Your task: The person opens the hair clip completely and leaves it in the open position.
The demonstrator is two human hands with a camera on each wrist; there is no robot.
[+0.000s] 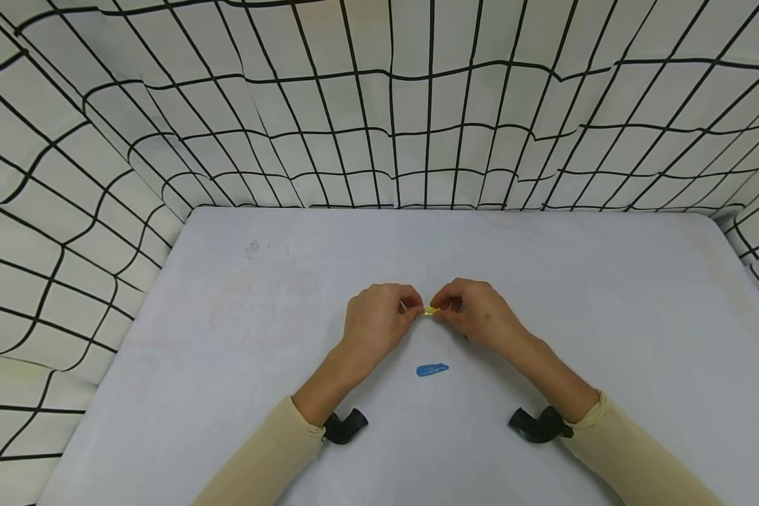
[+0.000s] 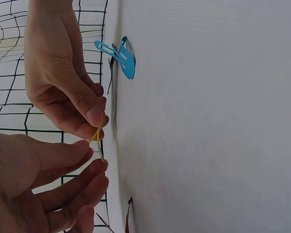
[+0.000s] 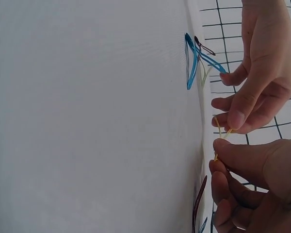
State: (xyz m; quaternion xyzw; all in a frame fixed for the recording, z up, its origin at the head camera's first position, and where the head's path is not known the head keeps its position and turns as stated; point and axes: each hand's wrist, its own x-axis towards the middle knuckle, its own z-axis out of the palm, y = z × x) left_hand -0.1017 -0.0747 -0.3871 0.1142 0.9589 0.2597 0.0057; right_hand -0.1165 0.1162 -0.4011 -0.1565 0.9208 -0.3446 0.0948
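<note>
Between my two hands is a small yellow snap hair clip (image 2: 99, 137), its thin parts spread apart. My left hand (image 1: 379, 318) pinches one end with thumb and fingertips. From the other side, my right hand (image 1: 478, 313) pinches the opposite end. The fingertips cover much of the clip in the head view (image 1: 431, 310). Nearer to me on the table lies a blue snap hair clip (image 1: 432, 370); in the left wrist view this blue clip (image 2: 128, 63) stands popped open, its inner tongue away from the frame.
A white table (image 1: 259, 422) spreads under both hands. Dark reddish clips, one of them (image 3: 199, 204) low in the right wrist view, lie past the hands. Black grid netting (image 1: 411, 133) over white cloth borders the table. Black curved wrist pieces (image 1: 346, 426) stick out at the sleeves.
</note>
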